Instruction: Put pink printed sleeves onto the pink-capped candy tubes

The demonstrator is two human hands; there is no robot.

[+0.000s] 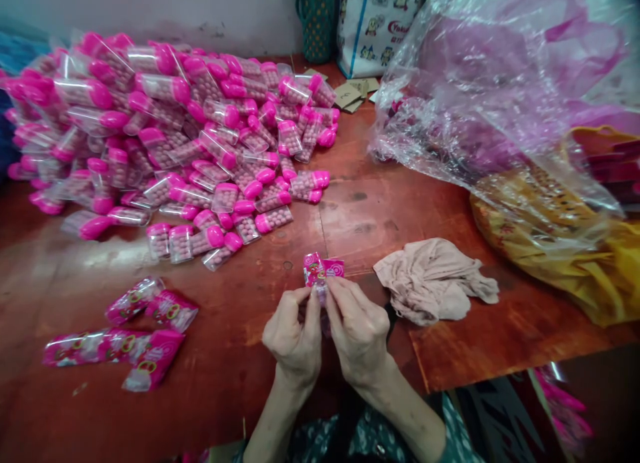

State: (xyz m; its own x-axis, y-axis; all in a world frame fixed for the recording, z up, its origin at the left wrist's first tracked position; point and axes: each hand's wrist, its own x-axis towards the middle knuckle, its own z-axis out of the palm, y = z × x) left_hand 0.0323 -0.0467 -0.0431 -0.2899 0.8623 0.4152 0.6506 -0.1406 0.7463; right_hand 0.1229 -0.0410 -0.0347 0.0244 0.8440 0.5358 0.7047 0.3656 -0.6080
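Observation:
Near the table's front edge, my left hand (293,331) and my right hand (361,328) are side by side, thumbs and fingertips pinched together. Between them is a small pink printed wrapper (315,268), its upper part standing out above the fingers; the lower part is mostly hidden behind them. To the left lie several pieces in the same printed pink wrapping (150,359). Farther back is a large heap of clear plastic bottles (220,146) with bright pink caps, many filled with small pale pink balls.
A crumpled beige cloth (436,279) lies right of my hands on the reddish wooden table (235,356). Beyond it, a clear plastic bag (440,116) covers part of a yellow basket (540,229). Cardboard pieces (350,95) and a printed white bag (377,29) are at the back.

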